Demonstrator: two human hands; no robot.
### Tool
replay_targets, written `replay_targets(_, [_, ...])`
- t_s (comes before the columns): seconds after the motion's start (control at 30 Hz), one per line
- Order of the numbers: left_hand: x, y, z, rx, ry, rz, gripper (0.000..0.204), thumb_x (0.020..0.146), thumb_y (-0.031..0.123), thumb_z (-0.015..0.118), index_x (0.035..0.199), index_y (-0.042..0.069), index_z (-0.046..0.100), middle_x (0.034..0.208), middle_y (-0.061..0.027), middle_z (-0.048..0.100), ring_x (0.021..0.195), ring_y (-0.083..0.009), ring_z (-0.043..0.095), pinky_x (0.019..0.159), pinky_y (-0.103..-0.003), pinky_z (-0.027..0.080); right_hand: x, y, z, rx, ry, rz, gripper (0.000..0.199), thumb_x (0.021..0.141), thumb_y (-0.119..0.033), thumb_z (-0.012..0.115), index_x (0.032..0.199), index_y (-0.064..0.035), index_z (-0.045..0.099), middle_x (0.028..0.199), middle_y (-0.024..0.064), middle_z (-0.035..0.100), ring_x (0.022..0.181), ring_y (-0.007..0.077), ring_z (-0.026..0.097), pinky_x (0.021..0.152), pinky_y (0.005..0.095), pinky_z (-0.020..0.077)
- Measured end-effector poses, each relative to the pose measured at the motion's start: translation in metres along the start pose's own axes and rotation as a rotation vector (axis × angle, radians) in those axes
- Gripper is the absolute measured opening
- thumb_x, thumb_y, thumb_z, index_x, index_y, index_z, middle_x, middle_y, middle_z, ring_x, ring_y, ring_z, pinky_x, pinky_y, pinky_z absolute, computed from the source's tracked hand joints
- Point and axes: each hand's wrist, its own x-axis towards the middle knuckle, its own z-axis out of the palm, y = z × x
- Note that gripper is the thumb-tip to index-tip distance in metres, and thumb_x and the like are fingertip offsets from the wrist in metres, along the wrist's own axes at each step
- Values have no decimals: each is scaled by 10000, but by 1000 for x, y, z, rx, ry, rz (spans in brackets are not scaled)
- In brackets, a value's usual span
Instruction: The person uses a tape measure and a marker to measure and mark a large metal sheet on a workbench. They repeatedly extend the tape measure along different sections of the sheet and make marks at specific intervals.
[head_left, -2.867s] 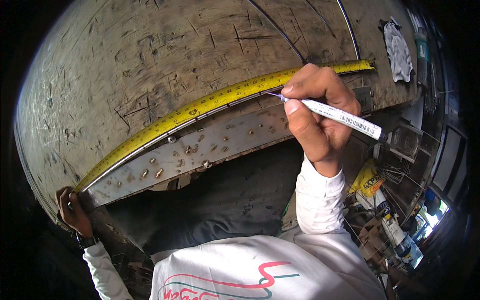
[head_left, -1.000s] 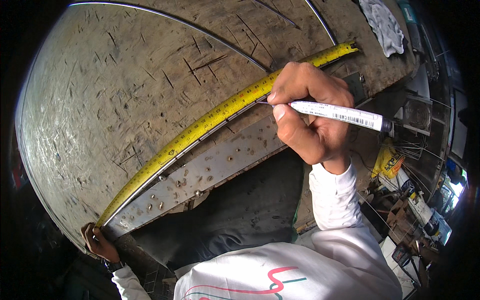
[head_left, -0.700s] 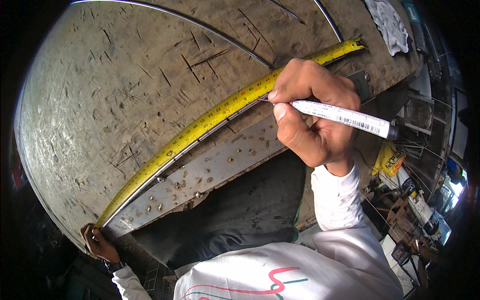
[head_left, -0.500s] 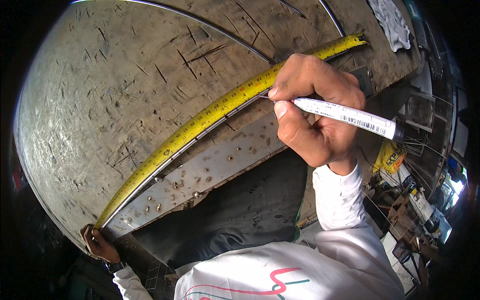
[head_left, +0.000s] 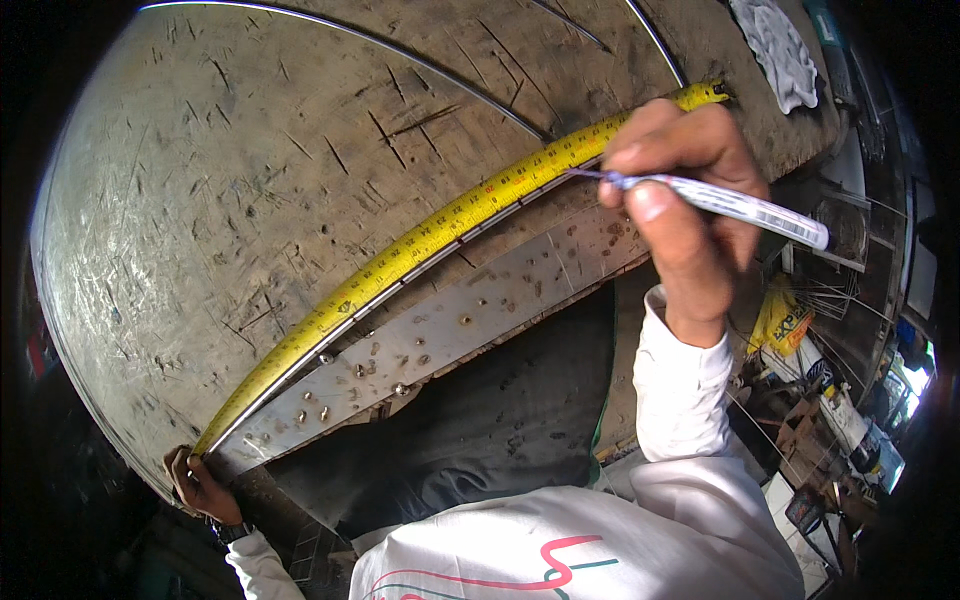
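Right hand (head_left: 702,238): pinches white marker (head_left: 752,209), tip at thin metal rod (head_left: 497,215). Left hand (head_left: 206,490): pinches end of yellow tape measure (head_left: 440,228), near-left corner of worktop (head_left: 250,180).

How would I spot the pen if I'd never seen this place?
Find the big scratched brown table, then follow the long yellow tape measure up toward its right end. There, the right hand holds the pen at a slant. Unlike the tape measure, it has a slim white barrel and a thin purple tip.
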Motion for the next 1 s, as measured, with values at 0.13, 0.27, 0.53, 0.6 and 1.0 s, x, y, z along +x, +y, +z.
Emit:
replay_targets(0.13, [1, -2, 0, -14, -31, -16, 143, 979, 79, 600, 1033, -49, 632, 1074, -154, 626, 1002, -286, 581, 929, -406, 451, 9, -11, -30, -102, 29, -56, 174, 883, -103, 630, 1004, 22, 615, 915, 109, 662, 759, 110, 620, 734, 241, 531])
replay_targets(0.27, [1, 3, 4, 20, 24, 32, 150, 986, 87, 591, 1039, -49, 624, 1071, -151, 621, 993, -282, 582, 921, -400, 455, 14, -8, -48, -122, -55, -105, 142, 867, -85, 639, 971, 10, 622, 891, 93, 652, 702, 80, 556, 667, 209, 461])
replay_targets(0.53, [0, -3, 1, 34, 1, -23, 188, 999, 110, 581, 1058, -61, 630, 1103, -163, 629, 1016, -291, 592, 922, -392, 465, 9, 7, -32, -290, -157, -57, 121, 803, -73, 633, 887, 13, 617, 818, 77, 592, 608, 53, 412, 558, 215, 338])
replay_targets(0.6, [-1, -4, 1, 25, -8, -15, 196, 1001, 113, 577, 1064, -63, 635, 1105, -167, 633, 1025, -290, 595, 926, -395, 465, 9, 7, -32, -317, -163, -62, 107, 785, -64, 631, 865, 6, 620, 814, 72, 610, 566, 49, 392, 528, 218, 326])
replay_targets(1.0, [-1, -9, -2, 21, -25, -14, 202, 1007, 125, 577, 1069, -60, 632, 1100, -158, 633, 1003, -277, 593, 919, -383, 458, 14, 8, -32, -408, -215, -151, 96, 757, -38, 628, 841, 9, 630, 752, 83, 633, 532, 64, 491, 523, 218, 399])
